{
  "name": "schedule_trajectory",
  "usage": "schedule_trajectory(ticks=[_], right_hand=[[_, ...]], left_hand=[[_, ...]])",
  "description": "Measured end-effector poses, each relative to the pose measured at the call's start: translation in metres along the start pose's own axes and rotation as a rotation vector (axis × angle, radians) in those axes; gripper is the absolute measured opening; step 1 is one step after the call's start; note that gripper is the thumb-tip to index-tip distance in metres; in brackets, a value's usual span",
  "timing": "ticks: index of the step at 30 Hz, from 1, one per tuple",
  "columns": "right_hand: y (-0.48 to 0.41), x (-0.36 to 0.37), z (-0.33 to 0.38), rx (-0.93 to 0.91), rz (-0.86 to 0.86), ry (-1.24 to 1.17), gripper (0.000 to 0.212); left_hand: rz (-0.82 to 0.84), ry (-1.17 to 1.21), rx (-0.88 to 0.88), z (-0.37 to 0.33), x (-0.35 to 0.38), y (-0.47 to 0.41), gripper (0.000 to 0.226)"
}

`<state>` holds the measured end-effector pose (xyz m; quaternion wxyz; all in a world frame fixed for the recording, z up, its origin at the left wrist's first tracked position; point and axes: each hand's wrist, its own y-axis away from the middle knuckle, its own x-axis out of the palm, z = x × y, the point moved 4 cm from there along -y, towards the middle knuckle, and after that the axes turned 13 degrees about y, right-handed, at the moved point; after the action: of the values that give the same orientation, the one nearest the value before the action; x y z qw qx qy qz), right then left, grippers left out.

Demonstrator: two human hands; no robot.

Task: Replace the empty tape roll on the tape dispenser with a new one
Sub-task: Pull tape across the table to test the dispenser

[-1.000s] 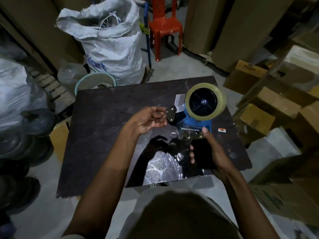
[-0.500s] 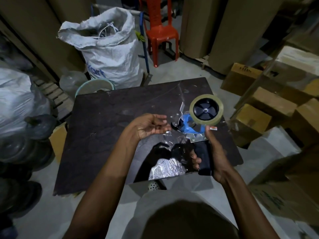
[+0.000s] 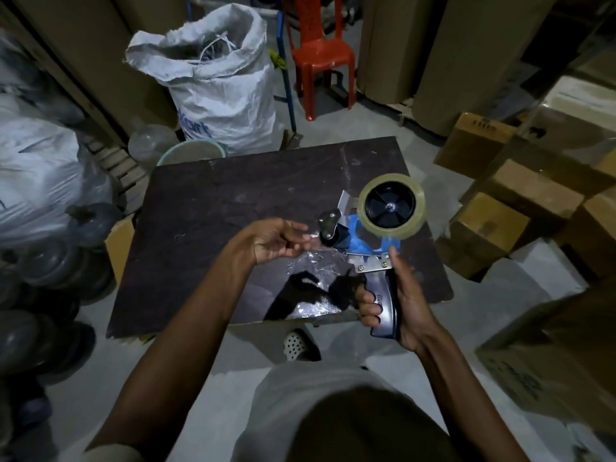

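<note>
A blue tape dispenser (image 3: 363, 238) with a dark pistol handle is held upright over the dark table (image 3: 213, 208). A full roll of clear tape (image 3: 391, 205) sits on its black hub. My right hand (image 3: 396, 305) is wrapped around the handle, thumb up by the metal bracket. My left hand (image 3: 276, 240) hovers palm up just left of the dispenser's front roller, its fingertips pinching a clear strip of tape (image 3: 310, 236) that runs from the roller. Crumpled clear film (image 3: 316, 271) lies on the table beneath both hands.
A white woven sack (image 3: 216, 78) and a red plastic chair (image 3: 320, 51) stand beyond the table. Cardboard boxes (image 3: 520, 201) are stacked at the right. Dark round lids and plastic bags (image 3: 40, 181) pile up at the left. A bucket (image 3: 191, 151) stands behind the table.
The dispenser has dropped lower and nearer to me in my right hand. My left hand stays beside the roller, fingers closing on the clear tape end.
</note>
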<state>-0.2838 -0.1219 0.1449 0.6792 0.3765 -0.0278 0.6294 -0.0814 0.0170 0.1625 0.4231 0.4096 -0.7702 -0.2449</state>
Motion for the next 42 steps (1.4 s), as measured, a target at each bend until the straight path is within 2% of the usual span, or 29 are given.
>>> schedule_trajectory(ticks=[2,5,10,13,16,19,23,27,30,32,34,36,42], right_hand=[[0.006,-0.003,-0.006,0.052,0.021,0.04,0.077],[0.015,-0.01,-0.014,0.093,0.033,0.09,0.08],[0.027,-0.015,-0.022,0.086,0.042,0.184,0.075],[0.032,-0.016,-0.02,0.082,0.0,0.231,0.064],[0.032,-0.017,-0.018,0.054,-0.023,0.296,0.054],[0.03,-0.025,-0.02,0.009,-0.067,0.331,0.055],[0.02,-0.023,-0.021,-0.042,-0.095,0.446,0.05],[0.003,-0.021,-0.022,-0.096,-0.147,0.562,0.054],[-0.009,-0.019,-0.037,-0.107,-0.182,0.535,0.053],[-0.021,-0.017,-0.051,-0.096,-0.229,0.512,0.058],[-0.035,-0.019,-0.064,-0.081,-0.286,0.534,0.064],[-0.048,-0.022,-0.077,-0.051,-0.341,0.562,0.061],[-0.074,-0.007,-0.105,0.0,-0.533,0.675,0.055]], left_hand=[[-0.017,-0.114,-0.034,0.005,-0.001,0.002,0.027],[-0.004,-0.425,-0.084,0.013,0.001,0.005,0.037],[-0.088,-0.702,-0.052,0.024,0.008,0.003,0.035],[-0.086,-0.823,-0.013,0.02,0.012,-0.003,0.031],[-0.094,-0.852,0.04,0.013,0.011,-0.013,0.021],[-0.151,-0.863,0.087,-0.003,-0.008,-0.03,0.021],[-0.082,-0.96,0.101,-0.019,-0.026,-0.05,0.014],[-0.099,-1.133,0.273,-0.052,-0.05,-0.076,0.029],[-0.05,-1.085,0.27,-0.075,-0.079,-0.101,0.037],[-0.018,-1.095,0.327,-0.082,-0.079,-0.11,0.038],[-0.025,-1.209,0.416,-0.086,-0.07,-0.118,0.041],[0.005,-1.3,0.491,-0.084,-0.065,-0.131,0.044],[0.092,-1.412,0.444,-0.069,-0.086,-0.186,0.048]])
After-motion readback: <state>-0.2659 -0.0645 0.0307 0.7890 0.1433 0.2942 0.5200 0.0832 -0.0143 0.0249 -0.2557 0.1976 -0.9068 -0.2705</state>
